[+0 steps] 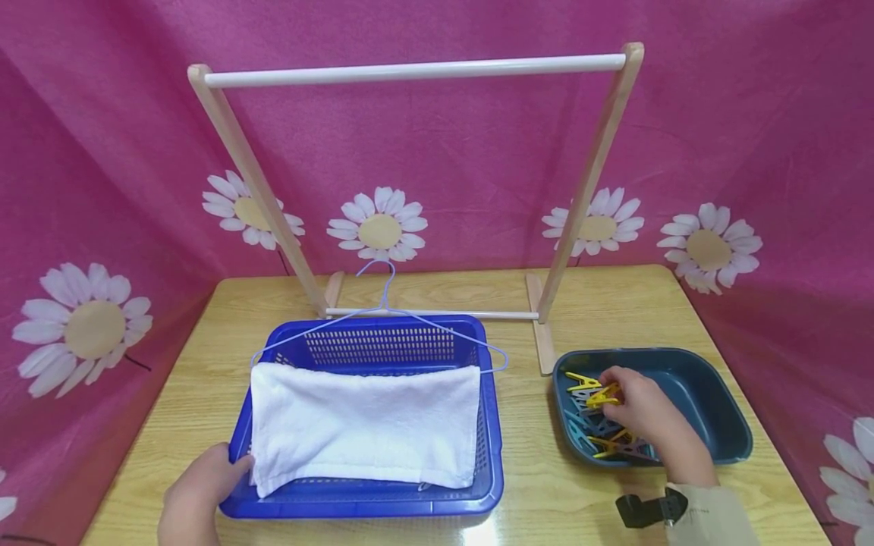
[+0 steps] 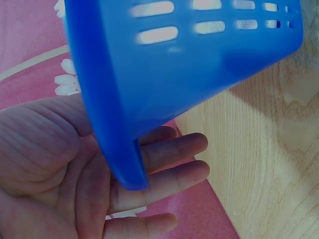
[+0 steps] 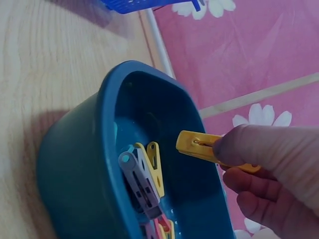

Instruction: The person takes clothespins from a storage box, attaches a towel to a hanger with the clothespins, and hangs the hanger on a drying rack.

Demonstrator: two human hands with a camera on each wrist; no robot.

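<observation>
My right hand pinches a yellow clothespin between thumb and fingers, above the dark teal tub. Several more clothespins, teal, grey and yellow, lie in the tub's left part. At the front left corner of the blue basket is my left hand. Its fingers extend under the basket's rim in the left wrist view, and the thumb lies over the rim, close to the towel's edge. A white towel hangs folded on a pale blue hanger, laid across the basket.
Behind the basket stands a wooden rack with a white top rail and a lower bar. Its right foot reaches close to the tub. Pink cloth with daisies surrounds the wooden table.
</observation>
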